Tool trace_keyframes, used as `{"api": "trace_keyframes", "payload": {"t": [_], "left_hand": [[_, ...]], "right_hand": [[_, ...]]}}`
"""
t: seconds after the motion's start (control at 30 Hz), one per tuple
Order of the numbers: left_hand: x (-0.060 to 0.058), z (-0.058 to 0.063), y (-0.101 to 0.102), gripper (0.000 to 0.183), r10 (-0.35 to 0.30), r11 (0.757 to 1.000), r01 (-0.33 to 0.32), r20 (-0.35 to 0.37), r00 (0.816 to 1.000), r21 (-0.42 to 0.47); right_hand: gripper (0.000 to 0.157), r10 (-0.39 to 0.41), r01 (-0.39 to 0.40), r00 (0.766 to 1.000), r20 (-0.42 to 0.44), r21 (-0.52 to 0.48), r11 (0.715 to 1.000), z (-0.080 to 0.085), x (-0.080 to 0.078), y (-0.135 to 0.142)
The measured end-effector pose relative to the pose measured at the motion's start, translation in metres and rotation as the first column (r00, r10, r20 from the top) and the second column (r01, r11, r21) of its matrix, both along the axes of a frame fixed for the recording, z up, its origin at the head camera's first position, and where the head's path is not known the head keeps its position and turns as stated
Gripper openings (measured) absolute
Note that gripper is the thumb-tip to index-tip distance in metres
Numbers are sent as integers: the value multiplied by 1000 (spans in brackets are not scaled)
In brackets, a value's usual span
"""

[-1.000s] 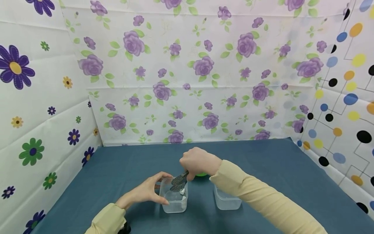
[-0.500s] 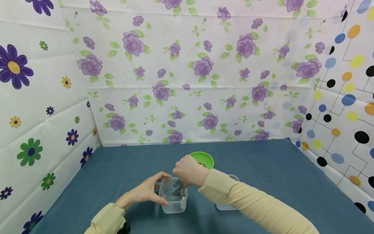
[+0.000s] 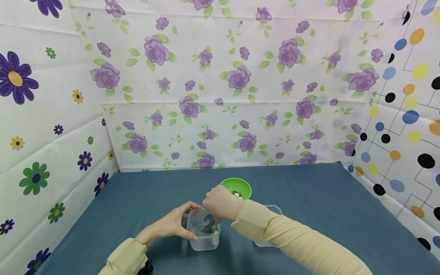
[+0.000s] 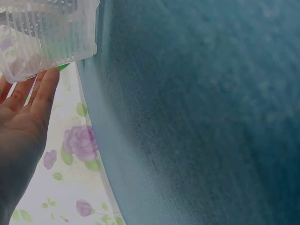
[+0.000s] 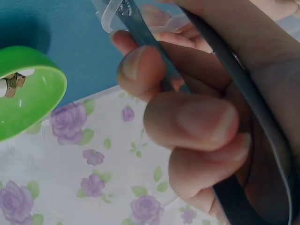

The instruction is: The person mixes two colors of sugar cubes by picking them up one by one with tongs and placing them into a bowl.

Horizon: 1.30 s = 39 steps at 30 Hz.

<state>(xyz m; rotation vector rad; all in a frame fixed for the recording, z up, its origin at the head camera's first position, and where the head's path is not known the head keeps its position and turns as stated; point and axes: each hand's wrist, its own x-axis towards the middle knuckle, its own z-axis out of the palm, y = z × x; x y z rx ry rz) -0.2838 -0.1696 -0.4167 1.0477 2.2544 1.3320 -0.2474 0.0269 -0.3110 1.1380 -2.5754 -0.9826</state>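
Observation:
My left hand (image 3: 172,222) steadies a clear plastic container (image 3: 205,244) on the table, thumb along its near side and fingers around the far side. In the left wrist view, the fingers of the left hand (image 4: 28,112) lie against the ribbed wall of the container (image 4: 51,40). Metal tongs (image 3: 208,226) with dark perforated ends reach down into it, gripped by my right hand (image 3: 221,202). Small whitish pieces (image 3: 215,232) lie by its right wall, at the tong tips. Close up, the right hand (image 5: 187,124) has curled fingers around one arm of the tongs (image 5: 143,30).
Behind the right hand stands a green bowl (image 3: 240,184) holding brown and white pieces. A second clear container (image 3: 275,209) sits to the right, partly covered by the right sleeve (image 3: 275,225). Blue cloth (image 3: 154,191) covers the table, with patterned sheets around it.
My right hand has moved slightly left and toward me, lowering the tongs deeper into the container and uncovering the green bowl. The left hand stays in place.

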Motion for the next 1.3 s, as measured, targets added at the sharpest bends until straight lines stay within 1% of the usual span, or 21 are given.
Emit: {"api": "trace_keyframes", "payload": {"t": [0.17,0.33,0.4,0.5,0.6,0.73,0.8,0.9,1.0,1.1,1.2,1.3], "left_hand": [[0,1,0,64,3,1000,-3,4,1000,-2],[1,1,0,64,1,1000,-1,7,1000,-4],[1,1,0,64,-1,1000,1,7,1000,-4],[1,1,0,64,3,1000,-3,-1,1000,-6],[1,1,0,63,6,1000,-6,-9,1000,-8],[1,2,0,64,6,1000,-6,-6,1000,-12],[2,3,0,64,7,1000,-7,-2,1000,-15],[1,3,1,64,10,1000,-10,3,1000,-17],[1,3,1,65,8,1000,-8,-1,1000,-17],[1,2,0,66,-1,1000,1,-1,1000,-10],[2,1,0,65,-9,1000,9,3,1000,-2],[1,1,0,65,-11,1000,11,6,1000,0]], "right_hand": [[24,13,-13,999,31,-19,1000,3,-4,2],[17,-7,7,1000,-3,-5,1000,2,-2,1],[13,-3,3,1000,-21,0,1000,0,0,0],[12,16,-16,999,-40,8,1000,-1,2,0],[16,27,-27,1000,-13,-10,1000,1,2,1],[22,30,-26,997,68,-57,998,3,-1,2],[23,31,-26,996,79,-68,997,4,-3,3],[23,19,-15,998,67,-64,998,4,-5,4],[24,4,-3,999,35,-36,999,3,-6,3],[20,-3,3,1000,4,-9,1000,-1,-6,2],[16,2,-2,1000,-27,11,1000,-5,-5,2],[16,25,-25,999,-31,10,1000,-5,-5,3]]}}
